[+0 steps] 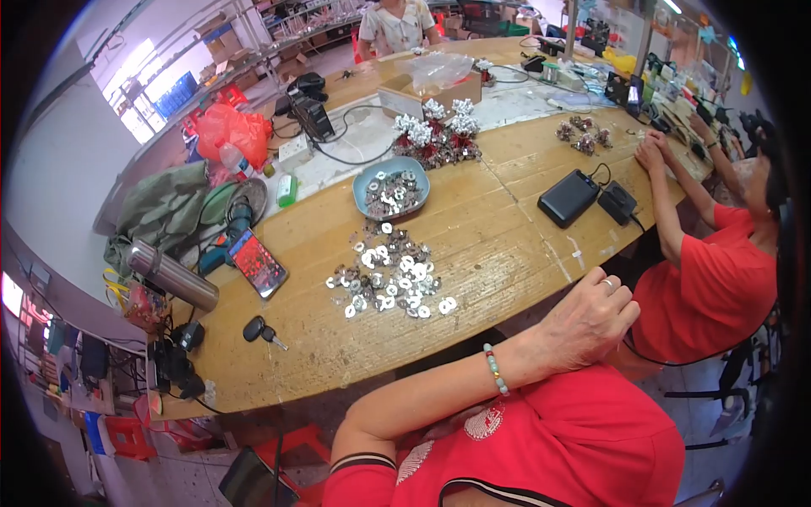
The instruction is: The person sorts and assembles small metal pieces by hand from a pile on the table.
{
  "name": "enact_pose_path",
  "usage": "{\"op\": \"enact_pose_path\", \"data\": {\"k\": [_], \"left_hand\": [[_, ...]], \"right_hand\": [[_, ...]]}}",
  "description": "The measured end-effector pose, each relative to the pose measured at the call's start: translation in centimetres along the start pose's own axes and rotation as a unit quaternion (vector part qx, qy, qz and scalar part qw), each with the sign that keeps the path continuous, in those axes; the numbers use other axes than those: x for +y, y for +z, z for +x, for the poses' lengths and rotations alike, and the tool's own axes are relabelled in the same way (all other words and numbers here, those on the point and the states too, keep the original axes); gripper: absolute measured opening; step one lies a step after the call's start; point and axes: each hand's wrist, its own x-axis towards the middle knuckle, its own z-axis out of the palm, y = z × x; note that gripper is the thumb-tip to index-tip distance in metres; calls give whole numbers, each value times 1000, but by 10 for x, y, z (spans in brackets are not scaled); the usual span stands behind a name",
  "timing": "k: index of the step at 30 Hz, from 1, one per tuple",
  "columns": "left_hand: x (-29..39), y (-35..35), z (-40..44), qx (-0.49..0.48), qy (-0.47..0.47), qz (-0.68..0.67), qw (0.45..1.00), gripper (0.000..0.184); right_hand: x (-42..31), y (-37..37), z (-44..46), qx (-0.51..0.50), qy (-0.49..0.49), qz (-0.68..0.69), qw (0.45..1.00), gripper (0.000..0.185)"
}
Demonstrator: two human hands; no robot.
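Observation:
My left hand (587, 321) is closed in a loose fist at the right of centre, in front of the table edge, with a ring on one finger and a beaded bracelet (496, 369) at the wrist. Its forearm crosses my red shirt (574, 431). Nothing shows between the fingers; the palm is hidden. My right hand is out of view. Beyond the forearm, a pile of small metal parts and pale rings (393, 275) lies on the wooden table (481, 262). A blue-grey bowl (361, 196) behind it holds more of them.
A phone (258, 264), keys (263, 331) and a steel flask (175, 277) are at the left. Black devices (568, 198) lie at the right, near a co-worker in red (718, 279). Metal parts with white tops (437, 139) and a cardboard box (467, 91) stand further back. Another person (397, 29) is opposite.

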Motion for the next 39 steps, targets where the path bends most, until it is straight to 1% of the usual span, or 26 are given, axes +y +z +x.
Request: {"op": "enact_pose_path", "data": {"k": [5,8,9,12,14,15,16,17,18,20,23,25,26,27,28,29,32,34,35,36,37,38,39], "left_hand": [[2,-18,-21,-39,1,76,996,12],[-4,-35,-44,-47,-20,65,997,13],[-7,-45,-50,-46,-38,50,997,15],[-13,-81,-66,-48,-149,25,987,17],[-20,-103,-86,47,-220,31,974,19],[-25,-114,-99,77,-281,45,956,19],[-29,-123,-113,106,-341,59,932,19],[-34,-132,-126,119,-376,136,909,18],[-38,-141,-138,132,-406,213,879,17],[-43,-158,-159,72,-457,366,808,25],[-57,-162,-197,38,-518,413,748,47],[-65,-156,-213,10,-560,378,737,57],[-68,-154,-220,-3,-581,360,730,62],[-69,-147,-220,-20,-581,380,720,65],[-70,-142,-219,-20,-575,376,726,65],[-72,-137,-218,-21,-570,370,733,64],[-80,-125,-209,-5,-559,335,759,62],[-90,-122,-204,15,-552,305,776,60],[-93,-122,-202,42,-530,278,800,53],[-99,-125,-203,73,-524,249,811,49],[-105,-129,-204,104,-516,219,821,45],[-111,-131,-204,135,-508,189,829,42],[-115,-136,-198,190,-512,183,818,31]], "right_hand": [[-6,-17,-22,35,35,-78,996,25],[1,-24,-28,49,69,-130,988,24],[2,-27,-30,54,77,-147,985,24],[4,-44,-38,76,108,-218,967,23],[7,-62,-41,101,103,-299,943,22],[9,-70,-42,124,70,-366,920,22],[12,-81,-43,149,28,-444,883,22],[14,-93,-44,175,-24,-530,829,21],[17,-104,-45,211,-70,-611,760,20],[20,-119,-45,223,-69,-604,762,24],[31,-135,-40,229,-71,-609,756,28],[30,-146,-34,224,-92,-615,751,27],[28,-151,-29,241,-103,-607,750,25],[26,-155,-25,258,-113,-599,750,24],[24,-160,-21,274,-123,-590,750,23],[23,-166,-18,293,-110,-582,751,20],[30,-188,-10,364,-37,-596,715,22],[36,-197,-6,392,-23,-579,714,23],[44,-202,-4,400,-20,-570,717,23],[46,-205,-2,408,-17,-561,720,22],[47,-207,-2,401,-13,-545,736,23],[48,-210,-2,393,-9,-529,752,24],[48,-212,-2,384,-5,-513,767,25]]}}
